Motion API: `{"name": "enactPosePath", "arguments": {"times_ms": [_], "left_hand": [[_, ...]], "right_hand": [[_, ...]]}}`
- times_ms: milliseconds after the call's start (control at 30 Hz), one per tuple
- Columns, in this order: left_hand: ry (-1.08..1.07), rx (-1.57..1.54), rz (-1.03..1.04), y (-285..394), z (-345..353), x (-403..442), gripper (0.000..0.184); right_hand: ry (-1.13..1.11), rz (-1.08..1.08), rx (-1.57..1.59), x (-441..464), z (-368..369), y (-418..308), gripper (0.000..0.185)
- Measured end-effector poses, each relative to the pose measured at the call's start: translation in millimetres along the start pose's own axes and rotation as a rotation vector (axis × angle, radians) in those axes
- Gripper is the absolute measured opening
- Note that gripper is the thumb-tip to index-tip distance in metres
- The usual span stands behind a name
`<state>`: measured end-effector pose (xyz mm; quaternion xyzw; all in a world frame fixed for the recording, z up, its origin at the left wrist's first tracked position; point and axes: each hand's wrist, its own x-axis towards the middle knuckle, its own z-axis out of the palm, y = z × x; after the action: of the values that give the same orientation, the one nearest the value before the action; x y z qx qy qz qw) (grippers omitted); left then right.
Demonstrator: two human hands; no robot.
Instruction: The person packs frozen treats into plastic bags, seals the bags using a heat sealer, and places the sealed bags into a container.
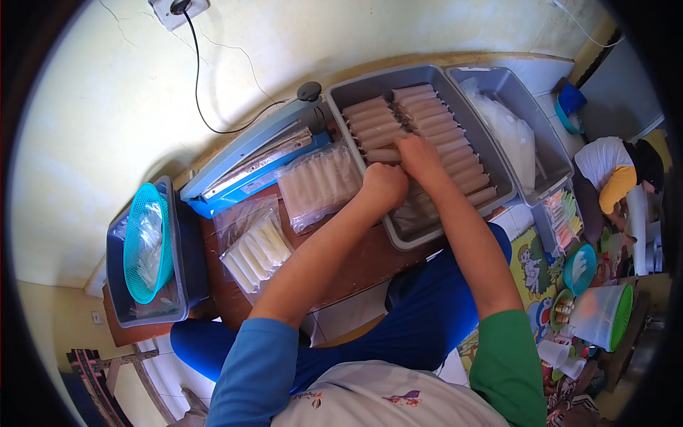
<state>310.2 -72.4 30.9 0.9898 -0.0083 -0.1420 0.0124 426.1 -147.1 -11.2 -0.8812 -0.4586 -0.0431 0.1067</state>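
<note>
Rows of brown, filled plastic tube packets [434, 128] lie in two columns inside a grey tray [508, 186]. Both of my hands are over this tray. My left hand [386, 185] is closed in a fist near the tray's left wall; what it holds, if anything, is hidden. Right beside it, my right hand [420, 156] has its fingers bent down at the end of one brown tube packet [383, 155] in the left column. My fingertips are mostly hidden from above.
Left of the tray lie a clear bag of brown tubes [320, 181] and a bag of pale tubes [257, 250]. Behind them stands a blue bag sealer [252, 160]. A turquoise basket [168, 249] rests in a dark bin [186, 285]. A grey tray with plastic bags [544, 186] adjoins mine. Another person [605, 171] sits at right.
</note>
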Motion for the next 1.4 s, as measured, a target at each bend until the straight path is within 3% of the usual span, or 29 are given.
{"name": "enactPosePath", "arguments": {"times_ms": [533,700,800,867,1000,1067,1267,1400], "left_hand": [[-0.008,-0.042,-0.044,-1,0,5,0.028],[0.057,-0.109,-0.05,-3,1,6,0.033],[-0.003,-0.098,-0.061,-2,2,8,0.044],[0.257,-0.178,-0.117,-4,15,16,0.053],[0.351,-0.415,-0.101,-8,-7,16,0.058],[0.514,-0.569,-0.054,-17,-5,36,0.056],[0.466,-0.861,-0.038,-33,-4,106,0.057],[0.499,-0.809,-0.027,-28,-5,122,0.054]], "right_hand": [[-0.081,0.085,0.087,-1,-35,22,0.022],[0.147,0.184,0.15,-7,-73,63,0.023],[0.153,0.276,0.085,0,-84,87,0.027],[0.123,0.318,0.061,0,-84,94,0.027],[0.087,0.325,-0.027,1,-82,94,0.024],[0.117,0.342,-0.029,1,-73,95,0.023],[0.139,0.43,0.032,6,-73,96,0.022],[0.237,0.452,0.098,9,-71,93,0.021]]}}
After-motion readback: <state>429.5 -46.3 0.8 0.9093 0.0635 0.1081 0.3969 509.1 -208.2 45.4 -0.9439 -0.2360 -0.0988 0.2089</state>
